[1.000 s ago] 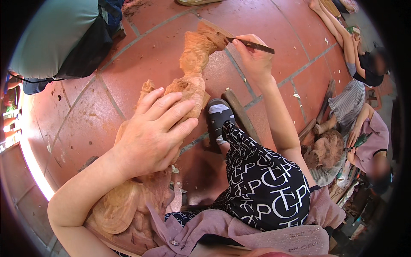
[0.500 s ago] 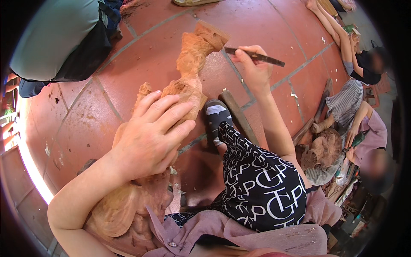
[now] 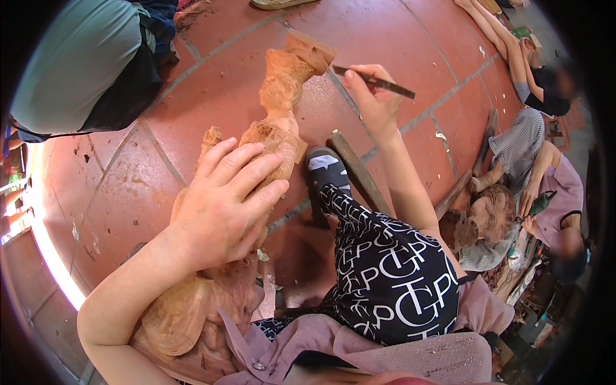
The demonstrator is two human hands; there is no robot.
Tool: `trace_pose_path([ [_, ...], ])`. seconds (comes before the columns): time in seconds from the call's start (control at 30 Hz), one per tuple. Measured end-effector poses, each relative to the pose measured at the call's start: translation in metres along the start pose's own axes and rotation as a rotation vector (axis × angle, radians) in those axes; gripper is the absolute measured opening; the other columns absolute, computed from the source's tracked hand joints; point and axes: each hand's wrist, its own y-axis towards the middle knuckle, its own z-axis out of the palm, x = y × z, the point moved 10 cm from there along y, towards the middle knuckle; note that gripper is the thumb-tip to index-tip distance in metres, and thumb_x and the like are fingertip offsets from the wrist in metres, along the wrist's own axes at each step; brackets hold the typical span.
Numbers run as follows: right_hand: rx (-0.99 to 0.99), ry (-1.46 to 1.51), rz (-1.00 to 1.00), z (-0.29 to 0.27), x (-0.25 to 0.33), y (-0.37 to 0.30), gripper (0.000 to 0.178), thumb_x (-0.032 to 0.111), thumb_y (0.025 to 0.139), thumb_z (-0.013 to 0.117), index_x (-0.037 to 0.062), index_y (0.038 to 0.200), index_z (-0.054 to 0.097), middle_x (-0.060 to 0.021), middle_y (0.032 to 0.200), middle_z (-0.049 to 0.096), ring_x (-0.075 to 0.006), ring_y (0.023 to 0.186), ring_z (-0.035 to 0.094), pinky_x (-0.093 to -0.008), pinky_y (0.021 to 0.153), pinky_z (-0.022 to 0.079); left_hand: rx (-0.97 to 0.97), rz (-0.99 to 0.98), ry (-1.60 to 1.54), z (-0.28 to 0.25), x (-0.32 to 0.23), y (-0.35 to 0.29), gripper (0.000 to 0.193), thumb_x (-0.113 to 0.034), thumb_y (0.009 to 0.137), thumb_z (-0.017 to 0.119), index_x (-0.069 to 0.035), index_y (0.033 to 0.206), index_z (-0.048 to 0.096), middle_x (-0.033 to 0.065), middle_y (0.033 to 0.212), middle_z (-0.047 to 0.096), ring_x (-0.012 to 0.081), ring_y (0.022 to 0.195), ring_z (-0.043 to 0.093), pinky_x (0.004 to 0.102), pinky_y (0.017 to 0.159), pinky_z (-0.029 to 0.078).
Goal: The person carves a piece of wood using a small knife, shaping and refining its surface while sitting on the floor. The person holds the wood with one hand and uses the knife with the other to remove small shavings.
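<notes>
A large carved wooden sculpture [image 3: 172,321] leans across my lap and reaches forward over the floor, narrowing into a knobbly neck and a flared, blocky end [image 3: 307,52]. My left hand [image 3: 224,204] is draped over its middle, fingers curved around the wood and partly hiding the carving beneath. My right hand [image 3: 374,102], out in front and to the right, pinches a slim, flat dark bar [image 3: 391,86] that looks like a file or chisel. The bar's far tip is right beside the flared end; whether they touch, I cannot tell.
My sandalled foot [image 3: 326,170] is on red floor tiles [image 3: 186,96], beside a leaning wooden bar [image 3: 359,168]. A person in grey-green [image 3: 80,64] is close at upper left. On the right, another person in pink works at a round carving [image 3: 491,218], near scattered tools [image 3: 513,282]. Wood chips dot the tiles.
The sculpture's far end, the dark bar and my right hand have shifted slightly left in the view, as has the floor around them. Both hands keep their hold.
</notes>
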Motion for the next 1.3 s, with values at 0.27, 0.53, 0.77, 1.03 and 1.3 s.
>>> trace_pose_path([
  [0.27,-0.049,-0.283,-0.372,0.017,0.046,0.009,0.008,0.001,0.081,0.070,0.0011,0.088,0.066,-0.0082,0.077,0.065,-0.0147,0.068,0.064,-0.0278,0.061,0.053,-0.017,0.001,-0.015,-0.003,-0.002,0.002,0.037,-0.012,0.072,0.066,-0.007,0.108,0.064,0.0133,0.127,0.054,0.0324,0.122,0.047,0.0504,0.107,0.032],
  [0.53,-0.005,-0.261,-0.260,0.009,0.030,0.016,0.007,0.002,0.081,0.069,0.0016,0.085,0.065,-0.0073,0.074,0.064,-0.0114,0.065,0.061,-0.0251,0.058,0.048,-0.006,0.019,0.024,0.002,-0.001,-0.001,0.046,-0.013,0.067,0.065,-0.009,0.112,0.061,0.0150,0.127,0.053,0.0372,0.121,0.047,0.0542,0.106,0.033],
  [0.77,0.125,-0.016,0.033,0.005,0.003,-0.002,0.007,0.006,0.082,0.069,0.0019,0.087,0.066,-0.0047,0.072,0.062,-0.0071,0.063,0.054,-0.0229,0.056,0.044,0.001,0.014,0.013,0.002,0.000,0.000,0.048,-0.012,0.065,0.066,-0.010,0.112,0.060,0.0146,0.128,0.053,0.0370,0.121,0.047,0.0550,0.106,0.032],
  [1.03,0.027,-0.248,-0.221,0.011,0.038,0.013,0.009,0.007,0.082,0.069,0.0017,0.087,0.064,-0.0079,0.074,0.065,-0.0137,0.063,0.061,-0.0307,0.057,0.049,0.004,0.013,0.026,0.004,0.001,-0.001,0.048,-0.012,0.064,0.066,-0.010,0.112,0.061,0.0144,0.128,0.053,0.0365,0.121,0.047,0.0539,0.107,0.033],
  [1.3,0.177,-0.359,-0.213,0.036,0.045,0.037,0.007,0.005,0.081,0.068,0.0010,0.083,0.062,-0.0072,0.071,0.062,-0.0141,0.063,0.058,-0.0274,0.058,0.047,-0.011,0.004,-0.003,-0.001,0.000,0.001,0.043,-0.012,0.067,0.066,-0.008,0.109,0.063,0.0139,0.127,0.054,0.0349,0.121,0.048,0.0522,0.106,0.033],
])
